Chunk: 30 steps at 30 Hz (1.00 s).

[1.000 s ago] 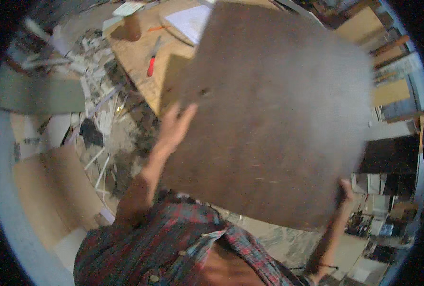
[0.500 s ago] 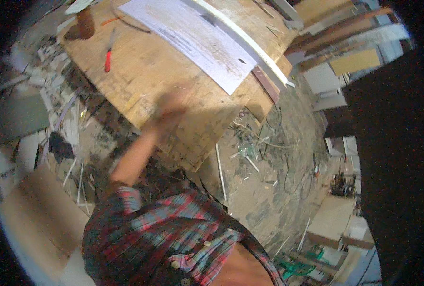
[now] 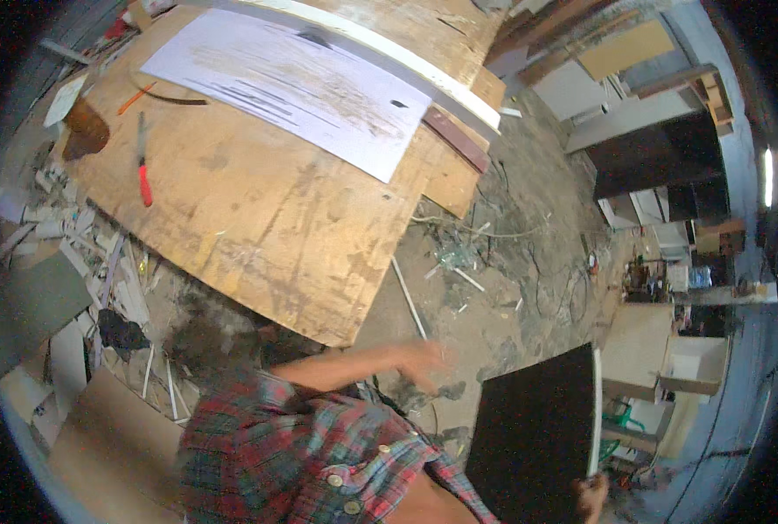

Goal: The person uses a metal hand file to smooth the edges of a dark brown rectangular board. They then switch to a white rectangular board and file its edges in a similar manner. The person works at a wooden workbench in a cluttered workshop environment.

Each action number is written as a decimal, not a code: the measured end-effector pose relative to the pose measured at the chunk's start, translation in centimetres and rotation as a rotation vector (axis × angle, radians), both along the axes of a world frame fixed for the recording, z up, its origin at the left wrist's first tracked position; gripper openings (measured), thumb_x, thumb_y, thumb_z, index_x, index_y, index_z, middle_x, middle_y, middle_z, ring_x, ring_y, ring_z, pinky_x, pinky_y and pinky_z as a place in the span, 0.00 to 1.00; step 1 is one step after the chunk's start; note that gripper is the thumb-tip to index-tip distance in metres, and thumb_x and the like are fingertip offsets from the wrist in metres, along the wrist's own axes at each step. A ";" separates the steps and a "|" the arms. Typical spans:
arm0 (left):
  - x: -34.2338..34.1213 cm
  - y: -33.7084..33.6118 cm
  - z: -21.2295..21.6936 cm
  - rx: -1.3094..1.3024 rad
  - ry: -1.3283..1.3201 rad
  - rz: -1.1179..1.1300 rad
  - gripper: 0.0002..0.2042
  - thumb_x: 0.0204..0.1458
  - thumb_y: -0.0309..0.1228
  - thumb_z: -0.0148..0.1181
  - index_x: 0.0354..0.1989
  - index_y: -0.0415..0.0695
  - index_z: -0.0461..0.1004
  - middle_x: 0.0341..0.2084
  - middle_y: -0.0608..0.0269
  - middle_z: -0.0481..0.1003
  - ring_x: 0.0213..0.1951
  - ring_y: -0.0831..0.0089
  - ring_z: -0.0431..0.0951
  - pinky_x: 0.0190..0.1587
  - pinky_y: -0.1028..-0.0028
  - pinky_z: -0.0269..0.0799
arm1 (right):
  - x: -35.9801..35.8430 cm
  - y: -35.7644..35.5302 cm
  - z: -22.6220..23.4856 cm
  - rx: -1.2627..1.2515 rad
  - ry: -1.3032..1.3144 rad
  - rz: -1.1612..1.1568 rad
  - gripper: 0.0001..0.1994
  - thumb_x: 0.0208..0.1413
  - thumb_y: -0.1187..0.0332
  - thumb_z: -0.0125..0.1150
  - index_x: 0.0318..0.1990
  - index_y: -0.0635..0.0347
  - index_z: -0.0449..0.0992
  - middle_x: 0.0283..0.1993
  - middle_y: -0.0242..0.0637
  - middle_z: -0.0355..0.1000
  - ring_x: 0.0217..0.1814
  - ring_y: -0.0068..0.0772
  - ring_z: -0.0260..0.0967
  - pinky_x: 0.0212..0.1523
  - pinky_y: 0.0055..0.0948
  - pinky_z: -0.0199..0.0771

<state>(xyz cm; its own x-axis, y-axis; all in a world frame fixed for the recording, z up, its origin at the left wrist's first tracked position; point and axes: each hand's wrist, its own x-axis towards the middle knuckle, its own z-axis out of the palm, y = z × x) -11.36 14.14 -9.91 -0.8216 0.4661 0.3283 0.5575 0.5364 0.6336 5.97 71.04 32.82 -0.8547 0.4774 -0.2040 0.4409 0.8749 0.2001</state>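
R-hand grip (image 3: 591, 498) on dk panel (image 3: 533, 428) — long axis approx. up-down in view.

You can read no words, labels, numbers or signs here; the dark streaks on the flat white rectangular board (image 3: 293, 92) at eleven o'clock form no letters.

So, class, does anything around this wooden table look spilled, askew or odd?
Yes: pale strip-shaped offcuts lie in a jumbled heap left of the tan wooden table, as if dumped, and brownish smudges dirty the flat lilac sheet on it.
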 end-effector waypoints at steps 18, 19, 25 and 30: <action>-5.1 -23.7 2.4 -0.324 -0.141 1.016 0.30 0.59 0.47 0.58 0.65 0.42 0.68 0.68 0.49 0.62 0.71 0.58 0.58 0.73 0.50 0.45 | 17.8 5.9 -34.7 -0.418 0.072 -0.274 0.36 0.44 0.65 0.78 0.59 0.72 0.67 0.51 0.50 0.71 0.51 0.45 0.68 0.55 0.41 0.70; -0.6 -27.1 2.0 -0.410 -0.134 0.990 0.29 0.59 0.46 0.58 0.65 0.42 0.68 0.69 0.49 0.61 0.72 0.57 0.56 0.74 0.51 0.44 | 17.5 6.0 -34.9 -0.418 0.101 -0.247 0.37 0.43 0.65 0.79 0.59 0.72 0.67 0.51 0.50 0.71 0.51 0.45 0.68 0.56 0.41 0.70; 37.9 -46.5 -2.5 -0.682 -1.110 1.561 0.26 0.55 0.48 0.57 0.56 0.41 0.77 0.46 0.39 0.79 0.50 0.42 0.78 0.52 0.48 0.72 | 13.6 3.3 -32.4 -0.343 0.253 -0.040 0.36 0.38 0.67 0.77 0.58 0.65 0.68 0.46 0.46 0.73 0.42 0.48 0.71 0.51 0.47 0.72; 34.5 -34.9 -2.5 -0.201 -0.039 1.503 0.23 0.53 0.34 0.62 0.57 0.37 0.75 0.51 0.40 0.77 0.55 0.45 0.76 0.58 0.51 0.70 | 9.2 -8.9 -24.7 -0.250 0.419 0.070 0.32 0.41 0.71 0.75 0.56 0.65 0.67 0.47 0.49 0.71 0.46 0.47 0.67 0.52 0.46 0.69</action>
<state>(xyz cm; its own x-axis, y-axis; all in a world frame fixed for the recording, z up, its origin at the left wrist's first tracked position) 23.15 -20.73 -12.46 -0.5669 -0.7547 0.3303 -0.5846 0.6510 0.4842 15.14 62.15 8.10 -0.9161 0.3959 0.0636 0.3766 0.9041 -0.2021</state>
